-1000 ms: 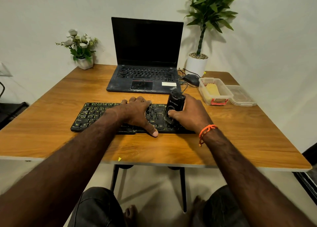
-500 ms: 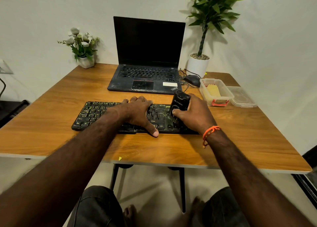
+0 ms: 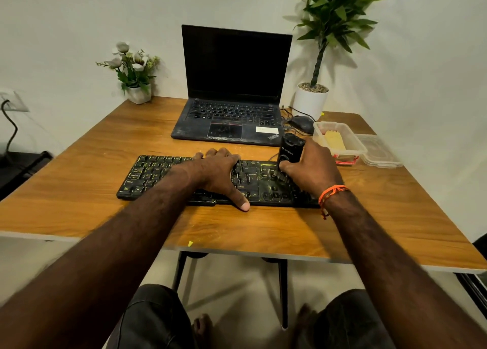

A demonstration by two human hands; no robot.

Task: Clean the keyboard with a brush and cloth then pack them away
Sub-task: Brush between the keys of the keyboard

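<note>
At the centre of the frame, a black keyboard [image 3: 210,180] lies across the wooden table [image 3: 79,190], near its front edge. Over the keyboard's middle the left hand [image 3: 218,172] rests flat, fingers spread and relaxed over the far rows, thumb stretched to the near edge; it grips nothing. Toward the keyboard's right end, the right hand [image 3: 311,169] curls its fingers and thumb round a black brush [image 3: 290,151], held upright with its lower end down on the keys; the bristles are hard to make out. An orange thread band [image 3: 332,193] circles that wrist. Right of centre sits a clear plastic box [image 3: 340,140] with a yellow cloth [image 3: 334,140] inside, its lid [image 3: 379,151] just beside it. Behind the keyboard stands an open laptop [image 3: 234,85], a mouse [image 3: 300,123] beside it, a flower pot [image 3: 134,72] at upper left and a potted plant [image 3: 329,32] at upper right.
</note>
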